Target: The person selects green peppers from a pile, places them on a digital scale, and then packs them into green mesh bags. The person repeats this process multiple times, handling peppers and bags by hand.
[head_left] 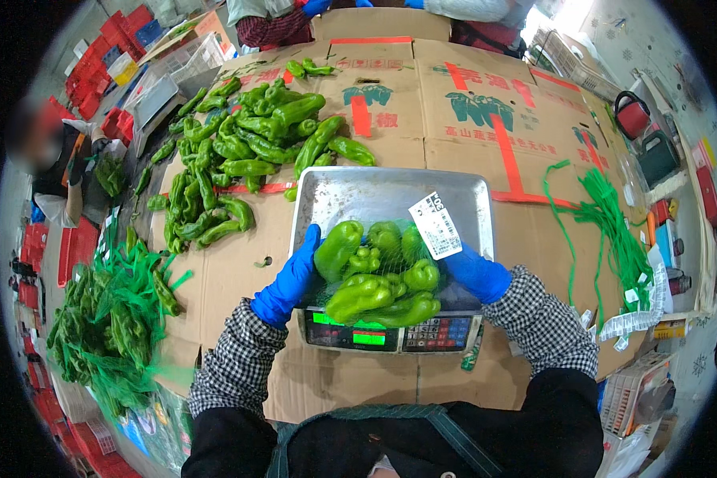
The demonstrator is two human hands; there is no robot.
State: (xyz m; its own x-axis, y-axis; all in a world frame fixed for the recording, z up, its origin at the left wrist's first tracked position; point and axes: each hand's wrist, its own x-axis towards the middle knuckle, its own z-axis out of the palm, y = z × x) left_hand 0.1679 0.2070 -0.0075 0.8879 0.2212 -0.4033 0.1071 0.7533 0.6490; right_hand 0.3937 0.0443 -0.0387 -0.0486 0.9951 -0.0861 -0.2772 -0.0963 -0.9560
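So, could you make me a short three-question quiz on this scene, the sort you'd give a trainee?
1. Multiple choice: what is between the person's blue-gloved fingers?
A) a red crate
B) a netted bag of green peppers
C) a cardboard box

2. True or false: the lit display on the scale glows green.

3. Fill in the side: the bundle of long green strips lies to the person's ____ of the scale.

Key:
1. B
2. True
3. right
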